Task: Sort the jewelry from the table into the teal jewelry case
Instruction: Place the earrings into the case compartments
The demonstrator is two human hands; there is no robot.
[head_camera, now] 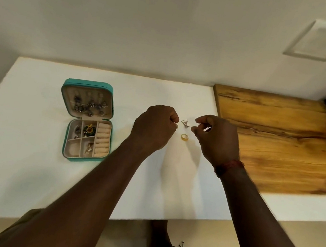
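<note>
The teal jewelry case (89,122) lies open on the white table (26,167), well to the left of both hands, its lid propped back and hung with small dark earrings, its tray split into compartments. One middle compartment holds a green and gold piece (89,130), another holds a small silvery piece (89,148), and the ring rolls along the right side look bare.

The left hand (154,129) is curled into a loose fist, knuckles up, fingertips tucked toward the thumb; a small glint shows at its fingertips, but whether it pinches anything cannot be told. The right hand (216,140) is partly curled, thumb and forefinger drawn close together as if pinching, and what, if anything, sits between them is too small to tell. A red thread band (229,167) circles the right wrist.

Between the two hands, on the table, lies a small silver triangular piece (185,123), apart from both sets of fingertips. Just nearer the person lies a gold ring (184,137), also untouched.

Both forearms reach forward from the bottom of the view, converging toward the middle of the table. A wooden board (281,140) lies to the right of the right hand.
</note>
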